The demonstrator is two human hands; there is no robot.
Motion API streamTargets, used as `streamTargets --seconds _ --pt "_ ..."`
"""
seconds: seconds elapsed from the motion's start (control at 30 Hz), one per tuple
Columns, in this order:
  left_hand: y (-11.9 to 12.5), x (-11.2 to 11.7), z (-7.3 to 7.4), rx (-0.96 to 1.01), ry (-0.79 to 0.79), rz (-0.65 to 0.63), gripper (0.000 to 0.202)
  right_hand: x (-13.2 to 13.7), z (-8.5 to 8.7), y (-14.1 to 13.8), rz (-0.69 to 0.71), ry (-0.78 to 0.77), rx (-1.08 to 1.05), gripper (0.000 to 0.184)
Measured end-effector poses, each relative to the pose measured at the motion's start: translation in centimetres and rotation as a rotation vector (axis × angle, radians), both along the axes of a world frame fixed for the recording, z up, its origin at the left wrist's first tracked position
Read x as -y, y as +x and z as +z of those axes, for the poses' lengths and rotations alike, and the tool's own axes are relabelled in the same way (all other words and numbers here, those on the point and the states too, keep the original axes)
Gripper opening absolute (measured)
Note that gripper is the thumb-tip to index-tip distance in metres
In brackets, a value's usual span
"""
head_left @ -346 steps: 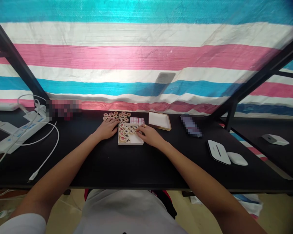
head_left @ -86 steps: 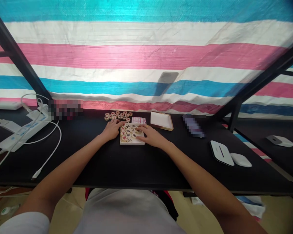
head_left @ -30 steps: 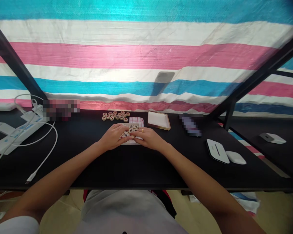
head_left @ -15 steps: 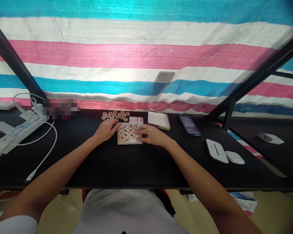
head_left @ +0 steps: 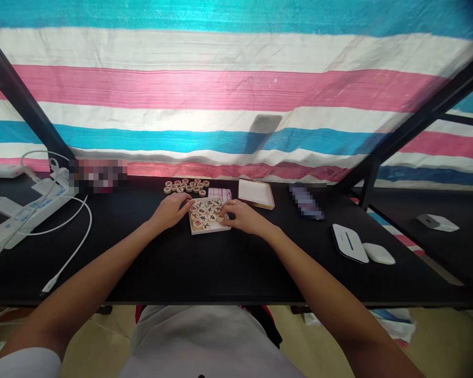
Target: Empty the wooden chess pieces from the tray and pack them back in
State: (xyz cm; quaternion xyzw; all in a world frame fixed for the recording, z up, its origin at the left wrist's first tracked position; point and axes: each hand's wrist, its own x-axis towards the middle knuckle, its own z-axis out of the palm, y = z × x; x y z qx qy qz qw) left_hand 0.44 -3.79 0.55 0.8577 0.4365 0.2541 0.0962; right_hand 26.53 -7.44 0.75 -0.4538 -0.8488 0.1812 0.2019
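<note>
A shallow white box point(head_left: 193, 230) on the black desk holds rows of round xiangqi pieces point(head_left: 203, 217) with red and black characters; its front right part shows bare floor. My left hand point(head_left: 172, 210) grips the box at its back left corner, fingers bent against the edge. Over the right side of the box, my right hand point(head_left: 246, 216) has thumb and fingers closed on a xiangqi piece point(head_left: 220, 219), mostly hidden by the fingers. Behind the box lies a loose group of more pieces point(head_left: 186, 186), beside a red-and-white printed sheet point(head_left: 219, 194).
An open box lid point(head_left: 256, 193) lies behind my right hand. Farther right are a blurred phone point(head_left: 306, 201), a white flat device point(head_left: 350, 243) and a white mouse-like object point(head_left: 379, 253). A power strip point(head_left: 35, 210) with white cables point(head_left: 90, 220) occupies the left. Striped sheeting point(head_left: 220, 89) hangs behind.
The box has turned slightly, its back right side shifting away from me. My right hand has moved a little left with its fingers over the box; my left hand stays at the corner.
</note>
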Motion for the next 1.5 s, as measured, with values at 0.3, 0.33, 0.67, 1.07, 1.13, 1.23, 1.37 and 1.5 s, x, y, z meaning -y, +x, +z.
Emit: streamTargets --seconds 0.3,0.33,0.67,1.07,1.13,1.23,1.37,1.5 --pt "0.0 -0.2 -0.3 -0.019 -0.002 -0.008 0.037 -0.7 -1.2 -0.1 -0.035 0.001 -0.049 0.011" --pt "0.0 -0.2 -0.3 -0.020 -0.002 -0.010 0.037 -0.8 -1.4 -0.1 -0.041 0.004 -0.049 0.012" --pt "-0.1 -0.3 -0.4 -0.017 -0.006 -0.019 0.035 -0.3 -1.3 -0.6 -0.089 0.031 0.007 0.021" --pt "-0.3 -0.5 -0.5 -0.004 -0.063 -0.086 0.039 -0.4 -1.5 -0.7 -0.133 0.004 0.052 0.031" --pt "-0.3 -0.5 -0.6 -0.003 -0.066 -0.084 0.039 -0.4 -1.5 -0.6 -0.134 -0.001 0.053 0.031" --pt "-0.4 -0.6 -0.6 -0.011 -0.072 -0.093 0.040 -0.4 -1.5 -0.7 -0.134 -0.009 0.047 0.033" --pt "-0.4 -0.7 -0.5 -0.008 -0.082 -0.119 0.040 -0.2 -1.2 -0.7 -0.135 -0.010 0.056 0.040" --pt "-0.5 -1.1 -0.7 0.016 -0.083 -0.096 0.038 -0.1 -1.1 -0.8 -0.142 0.002 0.083 0.040"
